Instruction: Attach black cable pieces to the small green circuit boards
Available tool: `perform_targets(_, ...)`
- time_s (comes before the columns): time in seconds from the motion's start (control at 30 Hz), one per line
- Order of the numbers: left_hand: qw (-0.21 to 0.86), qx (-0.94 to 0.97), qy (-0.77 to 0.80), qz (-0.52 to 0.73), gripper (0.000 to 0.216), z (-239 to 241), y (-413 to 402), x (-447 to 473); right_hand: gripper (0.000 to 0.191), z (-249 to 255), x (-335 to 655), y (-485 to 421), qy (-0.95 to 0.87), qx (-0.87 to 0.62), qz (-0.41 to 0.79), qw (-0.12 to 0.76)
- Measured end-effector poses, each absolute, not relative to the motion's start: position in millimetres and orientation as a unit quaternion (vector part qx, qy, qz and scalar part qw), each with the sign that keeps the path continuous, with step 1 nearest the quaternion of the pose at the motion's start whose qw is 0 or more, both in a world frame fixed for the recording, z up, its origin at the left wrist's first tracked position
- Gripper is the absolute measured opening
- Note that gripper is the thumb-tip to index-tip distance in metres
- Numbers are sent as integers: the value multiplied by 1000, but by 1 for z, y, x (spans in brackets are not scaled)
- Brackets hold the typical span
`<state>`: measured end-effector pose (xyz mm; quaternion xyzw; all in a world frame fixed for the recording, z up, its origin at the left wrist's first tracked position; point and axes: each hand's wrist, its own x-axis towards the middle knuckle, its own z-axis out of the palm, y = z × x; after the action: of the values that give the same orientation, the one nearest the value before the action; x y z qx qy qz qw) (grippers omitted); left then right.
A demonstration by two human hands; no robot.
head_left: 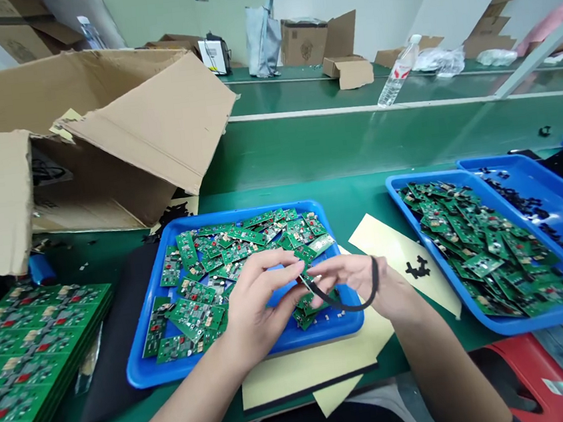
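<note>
Over a blue tray [141,360] of loose boards, my left hand [261,300] pinches a small green circuit board [307,279] between thumb and fingers. My right hand [364,279] meets it from the right, fingertips closed at the board's edge. A thin black band [348,309] curves from those fingertips, below the hand and up near the wrist; whether it circles the wrist I cannot tell. Several green circuit boards [197,317] lie jumbled in the tray. Yellow paper sheets [303,376] stick out under the tray's front edge.
A second blue tray [495,326] of boards stands right, beside another blue tray [561,191] with small black parts. Black pieces [417,267] lie on yellow paper. Stacked board panels [35,358] are at left, below an open cardboard box [151,124]. A bottle [400,71] stands behind.
</note>
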<state>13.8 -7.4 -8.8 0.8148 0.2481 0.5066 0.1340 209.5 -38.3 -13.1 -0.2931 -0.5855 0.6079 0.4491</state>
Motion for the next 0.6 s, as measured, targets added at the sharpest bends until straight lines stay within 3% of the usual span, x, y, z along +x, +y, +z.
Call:
perform_targets(0.1, 100, 813, 246, 518, 24, -9, -6, 12, 76, -10, 217, -38, -547, -239, 677, 429)
perform_targets(0.33, 75, 739, 303, 597, 34, -13, 6, 2, 51, 0, 243, -39, -548, -275, 463, 640)
perform_targets(0.4, 72, 756, 281, 587, 33, -12, 6, 4, 45, -1, 242, -38, -519, -312, 437, 665)
perform_targets(0.47, 66, 783, 251, 565, 29, -12, 3, 8, 39, -3, 235, -38, -533, -354, 441, 629)
perform_targets(0.6, 57, 814, 222, 534, 21, -12, -3, 14, 24, -3, 218, -39, -651, -394, 463, 455)
